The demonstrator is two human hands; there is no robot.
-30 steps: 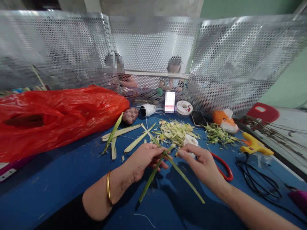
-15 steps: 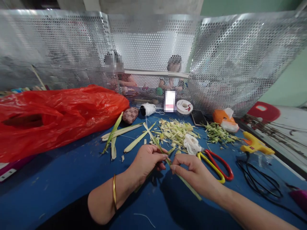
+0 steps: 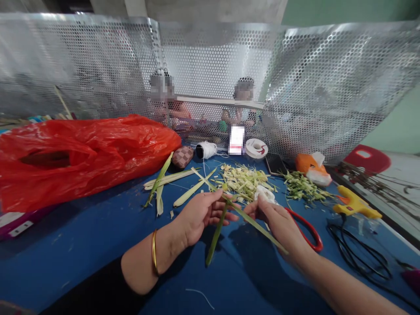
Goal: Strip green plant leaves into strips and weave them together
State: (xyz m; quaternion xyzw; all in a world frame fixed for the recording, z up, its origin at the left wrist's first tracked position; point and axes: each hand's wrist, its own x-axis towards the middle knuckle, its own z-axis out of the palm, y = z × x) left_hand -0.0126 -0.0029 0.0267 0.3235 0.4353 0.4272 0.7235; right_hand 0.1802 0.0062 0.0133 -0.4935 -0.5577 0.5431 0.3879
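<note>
Crossed green leaf strips [image 3: 217,236] are pinched at their crossing between the thumb and fingers of my left hand [image 3: 201,214]. One strip end hangs down towards the table; another long strip [image 3: 259,225] slants across in front of my right hand [image 3: 277,223]. That hand has its thumb raised and fingers apart, close to the strip; whether its fingertips touch the strip is unclear. Beside my right wrist lie scissors with a red handle loop [image 3: 310,232], mostly hidden by the hand. A white crumpled wad [image 3: 264,193] sits just beyond the right thumb.
Leaf scraps [image 3: 244,179], loose leaf pieces [image 3: 188,194], a thread spool [image 3: 208,150] and a white reel [image 3: 257,148] lie ahead. A red plastic bag [image 3: 98,144] fills the left. On the right are a yellow glue gun [image 3: 356,203] and cable. Perforated sheeting [image 3: 210,52] stands behind.
My right hand has let go of the strips near the crossing and turned, thumb up. The strips have swung, one end now hanging down. The view has shifted slightly.
</note>
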